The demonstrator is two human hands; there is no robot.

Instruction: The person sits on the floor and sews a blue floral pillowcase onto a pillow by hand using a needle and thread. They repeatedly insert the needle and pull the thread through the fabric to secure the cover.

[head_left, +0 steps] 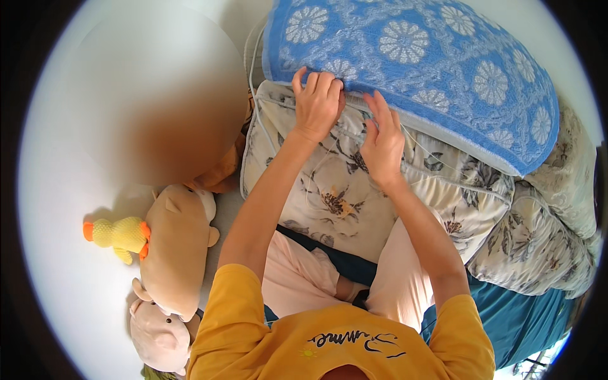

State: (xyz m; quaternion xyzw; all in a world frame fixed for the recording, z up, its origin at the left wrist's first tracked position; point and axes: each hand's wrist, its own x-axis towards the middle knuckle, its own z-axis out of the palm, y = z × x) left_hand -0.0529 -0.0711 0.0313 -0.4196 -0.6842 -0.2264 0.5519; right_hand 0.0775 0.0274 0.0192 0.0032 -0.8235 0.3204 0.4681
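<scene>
A blue towel point(437, 69) with white flower patterns drapes over a rounded bulky form at the top right. My left hand point(318, 106) has its fingers curled over the towel's near edge, gripping it. Just to the right, my right hand point(384, 142) reaches up to the same edge with fingers extended and thumb apart; I make out nothing held in it. Below both hands lies a cream floral pillow point(335, 209), partly under the towel. Thin white thread point(421, 144) runs across the fabric near my right hand.
More floral bedding point(538, 247) is heaped on the right, over a teal sheet point(513, 316). Along the left wall lie a tan plush toy point(174, 247), a yellow toy duck point(120, 233) and a pale pink plush toy point(158, 339). A white cable point(254, 82) hangs beside the towel.
</scene>
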